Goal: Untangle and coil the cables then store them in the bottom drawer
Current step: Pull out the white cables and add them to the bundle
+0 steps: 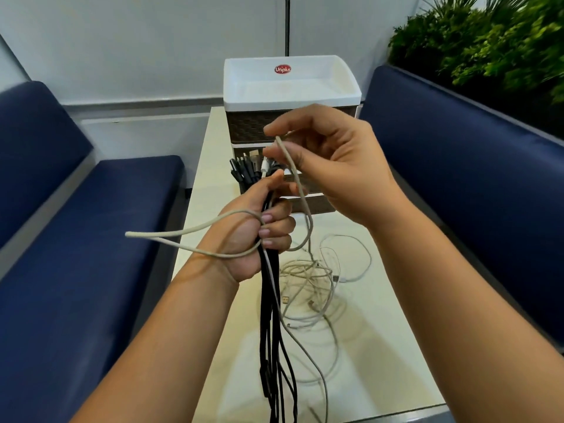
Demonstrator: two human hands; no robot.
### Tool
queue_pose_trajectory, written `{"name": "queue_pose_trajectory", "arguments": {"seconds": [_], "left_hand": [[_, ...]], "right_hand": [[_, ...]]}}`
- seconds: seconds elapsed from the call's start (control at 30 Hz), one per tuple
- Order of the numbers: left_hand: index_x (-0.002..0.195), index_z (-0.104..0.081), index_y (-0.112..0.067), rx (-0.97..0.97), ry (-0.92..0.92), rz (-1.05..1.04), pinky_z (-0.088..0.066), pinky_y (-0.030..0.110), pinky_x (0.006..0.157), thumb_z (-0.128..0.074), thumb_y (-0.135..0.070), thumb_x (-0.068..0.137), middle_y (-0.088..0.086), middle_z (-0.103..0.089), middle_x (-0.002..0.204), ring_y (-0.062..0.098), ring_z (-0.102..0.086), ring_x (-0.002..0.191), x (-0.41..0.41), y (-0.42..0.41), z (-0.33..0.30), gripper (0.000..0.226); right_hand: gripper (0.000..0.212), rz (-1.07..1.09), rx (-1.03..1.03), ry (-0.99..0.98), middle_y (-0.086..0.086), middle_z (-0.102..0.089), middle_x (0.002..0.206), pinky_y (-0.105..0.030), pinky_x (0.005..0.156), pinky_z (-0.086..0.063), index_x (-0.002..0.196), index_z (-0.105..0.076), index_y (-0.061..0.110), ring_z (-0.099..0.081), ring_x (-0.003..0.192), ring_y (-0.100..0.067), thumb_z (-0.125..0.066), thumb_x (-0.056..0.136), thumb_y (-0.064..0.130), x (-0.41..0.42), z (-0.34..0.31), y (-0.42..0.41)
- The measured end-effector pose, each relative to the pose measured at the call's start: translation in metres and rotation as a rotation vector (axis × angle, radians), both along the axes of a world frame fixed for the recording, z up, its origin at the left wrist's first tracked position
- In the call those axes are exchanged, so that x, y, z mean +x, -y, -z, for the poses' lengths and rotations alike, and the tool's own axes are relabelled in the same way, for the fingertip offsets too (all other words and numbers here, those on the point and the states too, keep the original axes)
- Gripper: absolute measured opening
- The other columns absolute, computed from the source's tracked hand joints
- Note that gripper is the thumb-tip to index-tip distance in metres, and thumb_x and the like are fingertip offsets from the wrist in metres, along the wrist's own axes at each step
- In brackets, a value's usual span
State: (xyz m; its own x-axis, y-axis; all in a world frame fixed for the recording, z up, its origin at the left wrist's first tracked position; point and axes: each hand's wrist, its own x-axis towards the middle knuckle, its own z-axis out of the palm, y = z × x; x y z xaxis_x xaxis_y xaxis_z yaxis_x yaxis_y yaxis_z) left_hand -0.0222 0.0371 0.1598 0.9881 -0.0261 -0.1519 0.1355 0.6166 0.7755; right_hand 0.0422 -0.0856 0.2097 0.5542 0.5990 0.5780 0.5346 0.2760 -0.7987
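cream table [381, 346] between blue benches: my left hand [256, 236] gripped the black cables [268, 315], right hand [329, 166] pinched the beige cable [293, 166]. yanking it could've tightened the tangle [311, 276], i figured.

Black cables [268, 315] bunched upright, beige cable [294, 169] looped, apparently tangled
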Motion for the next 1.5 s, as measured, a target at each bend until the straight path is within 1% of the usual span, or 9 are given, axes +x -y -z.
{"name": "queue_pose_trajectory", "arguments": {"seconds": [0.17, 0.27, 0.37, 0.47, 0.6, 0.73, 0.93, 1.2, 1.5], "left_hand": [[0.061, -0.046, -0.017, 0.025, -0.009, -0.03, -0.014, 0.013, 0.032, -0.048, -0.039, 0.095, -0.008, -0.019, 0.044, 0.002, -0.019, 0.031, -0.003, -0.004, 0.004, 0.04], [0.06, -0.044, -0.017, -0.033, 0.013, -0.07, -0.014, 0.014, 0.031, -0.046, -0.039, 0.096, -0.008, -0.016, 0.047, 0.002, -0.019, 0.031, -0.005, -0.01, 0.003, 0.042], [0.058, -0.044, -0.017, -0.063, 0.02, -0.1, -0.016, 0.013, 0.03, -0.046, -0.039, 0.096, -0.008, -0.015, 0.047, 0.002, -0.02, 0.03, -0.005, -0.016, 0.001, 0.044], [0.059, -0.045, -0.017, -0.074, 0.026, -0.101, -0.017, 0.013, 0.03, -0.046, -0.038, 0.097, -0.009, -0.02, 0.045, 0.001, -0.021, 0.03, -0.005, -0.018, 0.0, 0.044], [0.061, -0.044, -0.018, -0.08, 0.034, -0.111, -0.02, 0.013, 0.029, -0.047, -0.039, 0.096, -0.009, -0.023, 0.044, 0.002, -0.022, 0.03, -0.008, -0.016, -0.001, 0.041], [0.063, -0.043, -0.018, -0.084, 0.051, -0.13, -0.019, 0.012, 0.03, -0.048, -0.038, 0.095, -0.009, -0.023, 0.043, 0.002, -0.023, 0.03, -0.01, -0.015, -0.001, 0.038], [0.063, -0.045, -0.019, -0.087, 0.056, -0.167, -0.019, 0.012, 0.03, -0.049, -0.04, 0.093, -0.01, -0.023, 0.043, 0.002, -0.022, 0.031, -0.018, -0.01, -0.004, 0.037], [0.072, -0.06, -0.016, -0.103, 0.067, -0.261, -0.017, 0.012, 0.029, -0.046, -0.039, 0.098, -0.008, -0.023, 0.043, 0.004, -0.022, 0.03, -0.035, 0.002, -0.01, 0.037], [0.11, -0.064, -0.012, -0.028, 0.111, -0.334, -0.019, 0.012, 0.03, -0.04, -0.037, 0.101, -0.009, -0.024, 0.044, 0.004, -0.023, 0.031, -0.062, 0.031, -0.012, 0.036]], "right_hand": [[0.032, 0.088, 0.108, -0.219, 0.004, -0.07, 0.103, -0.027, 0.081, -0.055, 0.118, -0.059, 0.01, -0.068, 0.089, -0.02, -0.06, 0.09, -0.006, 0.006, 0.042, 0.013], [0.042, 0.213, -0.213, -0.316, 0.012, -0.063, 0.099, -0.025, 0.073, -0.05, 0.116, -0.062, 0.024, -0.057, 0.08, -0.014, -0.054, 0.089, -0.008, 0.012, 0.095, 0.03], [0.023, 0.047, -0.725, -0.2, 0.016, -0.067, 0.096, -0.021, 0.07, -0.049, 0.104, -0.07, 0.031, -0.06, 0.077, -0.006, -0.069, 0.089, 0.015, 0.012, 0.137, 0.04], [0.009, 0.192, -0.757, -0.088, 0.012, -0.067, 0.092, -0.024, 0.075, -0.049, 0.096, -0.074, 0.026, -0.062, 0.081, -0.002, -0.069, 0.09, 0.03, 0.016, 0.144, 0.032], [0.023, 0.374, -0.746, 0.045, 0.006, -0.06, 0.1, -0.029, 0.076, -0.047, 0.106, -0.074, 0.022, -0.057, 0.084, -0.008, -0.061, 0.094, 0.036, 0.025, 0.113, 0.026], [0.029, 0.442, -1.002, 0.21, 0.002, -0.056, 0.084, -0.028, 0.067, -0.036, 0.105, -0.073, 0.017, -0.051, 0.074, -0.013, -0.053, 0.099, 0.036, 0.035, 0.08, 0.024], [0.024, 0.475, -0.59, 0.018, -0.006, -0.071, 0.085, -0.042, 0.078, -0.055, 0.1, -0.071, 0.014, -0.065, 0.082, -0.023, -0.053, 0.099, 0.029, 0.031, 0.051, 0.032], [0.024, 0.426, -0.315, -0.088, -0.011, -0.067, 0.079, -0.031, 0.068, -0.057, 0.091, -0.069, 0.012, -0.067, 0.072, -0.017, -0.049, 0.101, 0.02, 0.029, 0.047, 0.082], [0.026, 0.27, -0.764, -0.091, -0.005, -0.069, 0.074, -0.034, 0.07, -0.054, 0.084, -0.07, 0.017, -0.066, 0.07, -0.017, -0.051, 0.1, 0.022, 0.002, 0.065, 0.181]]}}
